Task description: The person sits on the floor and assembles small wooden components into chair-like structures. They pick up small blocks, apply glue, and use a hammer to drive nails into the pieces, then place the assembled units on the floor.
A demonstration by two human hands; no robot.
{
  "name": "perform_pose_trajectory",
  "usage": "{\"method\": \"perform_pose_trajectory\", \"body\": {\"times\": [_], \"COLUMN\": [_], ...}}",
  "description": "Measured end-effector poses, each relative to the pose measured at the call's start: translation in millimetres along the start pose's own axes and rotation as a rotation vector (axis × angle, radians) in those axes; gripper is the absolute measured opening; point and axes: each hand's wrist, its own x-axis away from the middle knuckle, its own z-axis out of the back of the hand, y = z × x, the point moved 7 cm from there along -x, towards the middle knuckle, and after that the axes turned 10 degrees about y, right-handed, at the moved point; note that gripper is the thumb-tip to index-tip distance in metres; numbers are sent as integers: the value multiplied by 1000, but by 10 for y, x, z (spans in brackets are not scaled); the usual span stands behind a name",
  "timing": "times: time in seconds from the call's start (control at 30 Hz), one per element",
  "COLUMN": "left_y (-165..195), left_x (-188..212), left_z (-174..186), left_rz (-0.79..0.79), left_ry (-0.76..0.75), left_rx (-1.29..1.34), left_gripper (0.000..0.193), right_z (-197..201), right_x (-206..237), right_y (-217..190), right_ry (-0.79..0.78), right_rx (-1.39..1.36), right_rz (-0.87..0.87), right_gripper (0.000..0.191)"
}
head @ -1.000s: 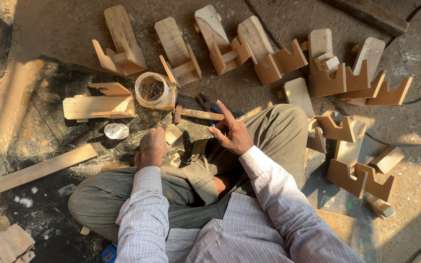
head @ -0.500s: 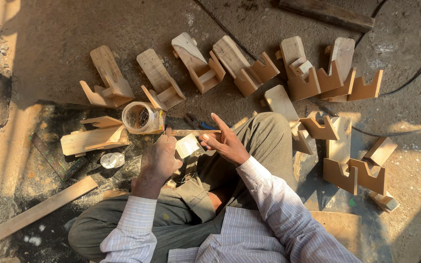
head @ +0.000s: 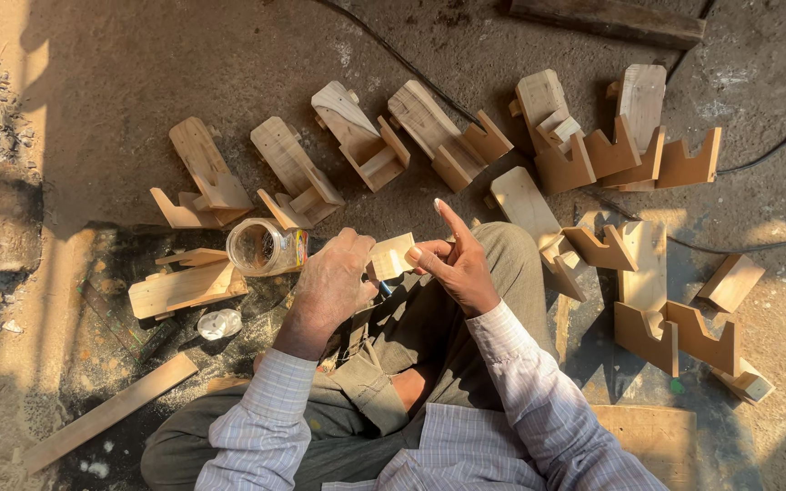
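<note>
Landmark: the small wooden block [head: 392, 255], a pale flat piece held above the person's lap, between both hands.
Left hand [head: 331, 286]: closed on the block's left edge, knuckles up, thumb and fingers pinching it.
Right hand [head: 455, 264]: touching the block's right edge with thumb and bent fingers; the index finger sticks straight up, away from the block. A thin dark tool shows just below the block between the hands; I cannot tell which hand holds it.
Glass jar [head: 265, 246]: lying on its side on the floor just left of the block, close to the left hand; contents too small to tell.
White lid [head: 219, 323]: on the floor below and left of the block, near the jar.
Flat plank piece [head: 184, 286]: on the floor left of the block, just under the jar.
Long wooden strip [head: 106, 412]: lying at a slant, well down and left of the block.
Notched wooden stands [head: 366, 141]: a row of assembled pieces on the floor beyond the block, from far left to far right.
More stands [head: 657, 314]: clustered right of the block, past the person's knee.
Black cable [head: 393, 55]: runs across the floor well above the block.
Floor [head: 138, 82]: dusty concrete, half sunlit.
</note>
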Motion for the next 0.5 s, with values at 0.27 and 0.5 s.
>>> {"method": "perform_pose_trajectory", "body": {"times": [0.27,0.5], "left_y": [31,-418], "left_x": [-583,-1650], "left_z": [-31,-341], "left_rz": [-50,3], "left_ry": [74,-108], "left_rx": [117,-119], "left_gripper": [52,39], "right_z": [344,586], "right_x": [-193,-22], "right_y": [-126,-60], "right_ry": [180,260], "right_rx": [-95,120], "right_rz": [89,283], "right_gripper": [84,73]}}
